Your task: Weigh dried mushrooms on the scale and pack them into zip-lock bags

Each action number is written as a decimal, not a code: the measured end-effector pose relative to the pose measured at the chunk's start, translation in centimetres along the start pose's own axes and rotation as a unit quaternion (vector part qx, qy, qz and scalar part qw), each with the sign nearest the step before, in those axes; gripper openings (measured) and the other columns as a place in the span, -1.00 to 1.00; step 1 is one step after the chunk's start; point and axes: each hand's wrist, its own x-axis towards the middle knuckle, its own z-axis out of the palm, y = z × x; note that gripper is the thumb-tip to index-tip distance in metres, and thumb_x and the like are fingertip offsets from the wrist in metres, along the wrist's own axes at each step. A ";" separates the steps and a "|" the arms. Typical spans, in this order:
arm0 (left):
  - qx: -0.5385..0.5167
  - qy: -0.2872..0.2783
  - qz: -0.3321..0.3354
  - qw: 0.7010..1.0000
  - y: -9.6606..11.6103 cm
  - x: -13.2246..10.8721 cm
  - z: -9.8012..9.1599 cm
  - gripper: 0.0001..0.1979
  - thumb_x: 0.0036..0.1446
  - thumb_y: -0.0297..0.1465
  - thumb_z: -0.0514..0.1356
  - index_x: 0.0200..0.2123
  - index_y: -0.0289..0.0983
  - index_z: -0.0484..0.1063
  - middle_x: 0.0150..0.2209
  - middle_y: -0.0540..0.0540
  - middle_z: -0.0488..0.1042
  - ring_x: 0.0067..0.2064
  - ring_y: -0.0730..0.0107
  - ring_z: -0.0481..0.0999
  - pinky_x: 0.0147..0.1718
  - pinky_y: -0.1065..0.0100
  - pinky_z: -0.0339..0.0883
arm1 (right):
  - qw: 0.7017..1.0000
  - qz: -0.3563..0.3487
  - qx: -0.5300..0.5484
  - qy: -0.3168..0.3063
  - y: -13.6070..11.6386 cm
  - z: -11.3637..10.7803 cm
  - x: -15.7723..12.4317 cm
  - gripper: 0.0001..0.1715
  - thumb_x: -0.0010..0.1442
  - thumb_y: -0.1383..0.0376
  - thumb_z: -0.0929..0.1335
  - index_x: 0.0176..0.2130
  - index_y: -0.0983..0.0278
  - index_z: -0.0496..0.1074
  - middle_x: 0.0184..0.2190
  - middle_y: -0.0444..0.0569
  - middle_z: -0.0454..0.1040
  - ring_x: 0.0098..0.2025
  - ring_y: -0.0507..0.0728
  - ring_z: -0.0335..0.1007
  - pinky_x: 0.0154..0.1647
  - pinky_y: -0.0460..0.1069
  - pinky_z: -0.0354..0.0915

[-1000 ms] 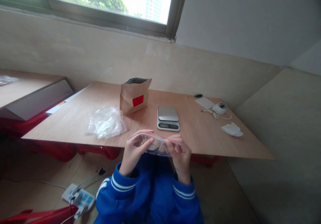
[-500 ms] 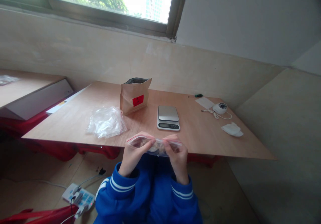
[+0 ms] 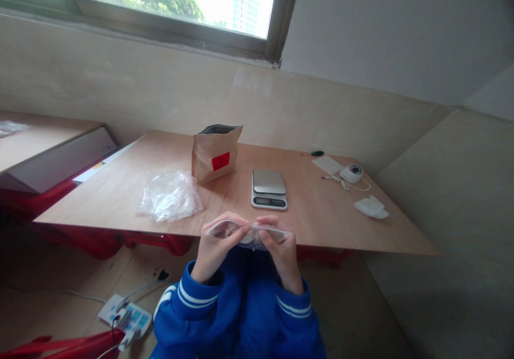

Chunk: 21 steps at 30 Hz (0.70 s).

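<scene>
A clear zip-lock bag [image 3: 254,237] with a pinkish-red strip along its mouth is held at the table's front edge, above my lap. Pale pieces show through the plastic, but I cannot make out what they are. My left hand [image 3: 219,246] pinches the left part of the bag's top edge between thumb and fingers. On the right part, my right hand [image 3: 281,249] grips the same edge. Just beyond the hands sits a white kitchen scale [image 3: 269,188] with a bare metal plate. Behind it to the left stands an open brown paper pouch [image 3: 214,158] with a red label.
A pile of clear plastic bags [image 3: 171,195] lies left on the wooden table [image 3: 321,225]. To the right are a green-handled screwdriver [image 3: 317,154], a white camera-like device [image 3: 351,173] with its cable, and a crumpled white tissue [image 3: 371,207]. A power strip [image 3: 125,316] rests on the floor.
My right hand has shifted slightly left along the bag's top edge, its thumb closer to my left thumb. Everything on the table stays in place.
</scene>
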 end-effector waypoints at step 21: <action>-0.024 -0.011 -0.065 0.998 -0.8 0.2 -0.8 -0.68 0.15 -0.20 0.15 -0.49 -0.30 0.50 -0.52 -0.04 0.50 -0.46 0.39 0.46 -0.47 0.43 0.34 | 0.998 0.023 -0.031 0.052 1.4 -0.2 -0.4 -0.60 0.23 0.05 0.26 -0.42 0.28 0.44 -0.53 -0.10 0.38 -0.47 0.06 0.32 -0.46 -0.07 0.26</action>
